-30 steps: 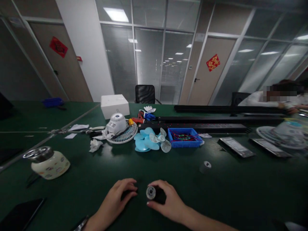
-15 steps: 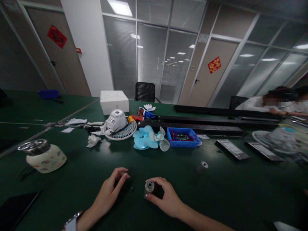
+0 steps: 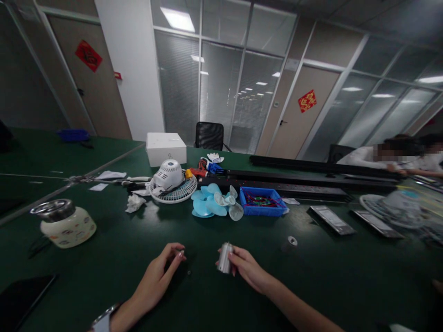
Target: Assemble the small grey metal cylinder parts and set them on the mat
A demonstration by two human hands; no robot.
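Observation:
My right hand [image 3: 247, 266] grips a short silver metal cylinder [image 3: 224, 258], fingers and thumb around its sides; it is tilted so that its smooth side shows. My left hand [image 3: 162, 266] hovers to its left with thumb and fingertips pinched together; a tiny pale bit may be between them, too small to name. A tiny ring-like part [image 3: 188, 272] lies on the dark green table [image 3: 200, 304] between my hands. Farther right, a second metal cylinder [image 3: 291, 241] lies on the table.
Beyond my hands are blue fan blades [image 3: 207, 203], a white fan body [image 3: 168, 177] on its grille, and a blue bin [image 3: 263, 201] of wires. A patterned jar-like container [image 3: 71, 228] stands left. Several flat metal-cased units [image 3: 332, 220] lie right. People [image 3: 367, 157] sit far right.
My right hand has raised the metal cylinder and moved it right, tipping it from end-on to side-on. My left hand stays nearly in place, still pinched.

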